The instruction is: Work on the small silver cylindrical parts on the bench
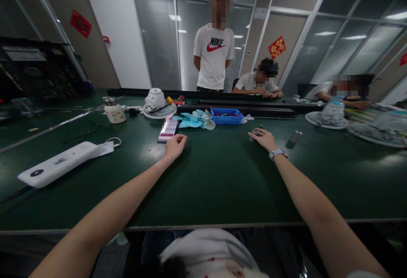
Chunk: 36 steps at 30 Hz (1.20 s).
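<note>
Small shiny piece [255, 132]: right of centre in the frame, at the fingertips of the right hand, partly hidden by them; too small to identify.
Right hand [266, 139]: partly open, thumb and fingers extended about the shiny piece; cannot tell whether they grip it or only touch it.
Wrist: a watch [277, 154] with a pale band on the right arm.
Grey cylinder [295, 137]: just beside the right hand, toward the right of the frame.
Left hand [175, 146]: left of centre, fingers loosely curled with the thumb close to them; cannot tell whether anything small is held.
Phone [167, 131]: just beyond the left hand, screen lit.
Light blue fan blades [194, 119]: in a pile, upper middle, between the phone and a blue tray [227, 121].
White fan [155, 100]: behind the phone, a cream bottle [115, 112] to its left.
Long white case [63, 163]: left side, lying aslant on the green table [210, 184].
Fan parts [327, 117]: right edge area.
Standing person [214, 51]: top middle, arms behind the back; two seated people [258, 84] at upper right.
</note>
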Tool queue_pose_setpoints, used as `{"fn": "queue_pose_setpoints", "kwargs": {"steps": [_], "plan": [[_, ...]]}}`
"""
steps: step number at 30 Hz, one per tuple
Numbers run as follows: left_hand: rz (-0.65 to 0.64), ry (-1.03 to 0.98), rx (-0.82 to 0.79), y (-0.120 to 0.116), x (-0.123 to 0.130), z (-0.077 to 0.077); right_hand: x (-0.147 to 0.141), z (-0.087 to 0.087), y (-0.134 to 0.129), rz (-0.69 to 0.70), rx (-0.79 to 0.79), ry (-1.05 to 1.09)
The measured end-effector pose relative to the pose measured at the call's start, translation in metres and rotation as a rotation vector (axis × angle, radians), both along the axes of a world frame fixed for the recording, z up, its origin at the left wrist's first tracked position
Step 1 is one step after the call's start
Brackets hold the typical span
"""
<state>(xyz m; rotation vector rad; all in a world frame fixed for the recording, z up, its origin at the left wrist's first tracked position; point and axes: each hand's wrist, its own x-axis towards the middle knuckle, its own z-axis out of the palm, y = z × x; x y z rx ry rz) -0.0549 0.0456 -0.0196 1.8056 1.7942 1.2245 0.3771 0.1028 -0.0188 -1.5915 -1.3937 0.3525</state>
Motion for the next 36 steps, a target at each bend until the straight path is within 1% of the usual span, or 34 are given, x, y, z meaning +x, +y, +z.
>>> {"fn": "queue_pose_setpoints", "kwargs": {"steps": [2,4,6,8,9,11,12,14,17,19,20,24,30,33,36], "plan": [[-0.006,-0.02,0.005,0.0,-0.001,0.0,-0.005,-0.001,0.0,0.016,0.03,0.051],[-0.01,-0.05,0.014,0.0,-0.001,0.001,-0.025,0.005,-0.006,0.066,0.074,0.096],[-0.023,-0.073,0.027,-0.001,-0.001,0.003,-0.059,0.014,-0.021,0.212,0.109,0.154],[-0.088,-0.106,0.039,-0.004,0.0,0.008,-0.102,0.024,-0.044,0.428,0.117,0.195],[-0.148,-0.126,0.04,-0.006,0.001,0.01,-0.124,0.027,-0.058,0.54,0.097,0.191],[-0.314,-0.171,0.022,-0.013,0.005,0.017,-0.161,0.031,-0.087,0.739,0.045,0.091],[-0.409,-0.187,0.0,-0.016,0.007,0.02,-0.174,0.03,-0.099,0.812,0.026,0.044],[-0.587,-0.2,-0.06,-0.024,0.013,0.025,-0.191,0.027,-0.118,0.886,0.0,-0.013],[-0.774,-0.169,-0.128,-0.035,0.02,0.031,-0.196,0.019,-0.128,0.887,-0.023,-0.003],[-0.838,-0.118,-0.111,-0.04,0.024,0.032,-0.194,0.015,-0.127,0.877,-0.021,0.002],[-0.851,-0.094,-0.089,-0.042,0.025,0.033,-0.193,0.014,-0.126,0.878,-0.018,0.002],[-0.822,-0.062,-0.013,-0.045,0.026,0.034,-0.193,0.01,-0.123,0.887,-0.016,0.01],[-0.79,-0.005,0.006,-0.049,0.029,0.036,-0.194,0.008,-0.123,0.909,-0.022,0.042],[-0.744,0.048,0.034,-0.055,0.034,0.042,-0.194,0.008,-0.122,0.908,-0.028,0.044],[-0.694,0.066,0.047,-0.059,0.036,0.052,-0.193,0.009,-0.122,0.892,-0.028,0.025]]}}
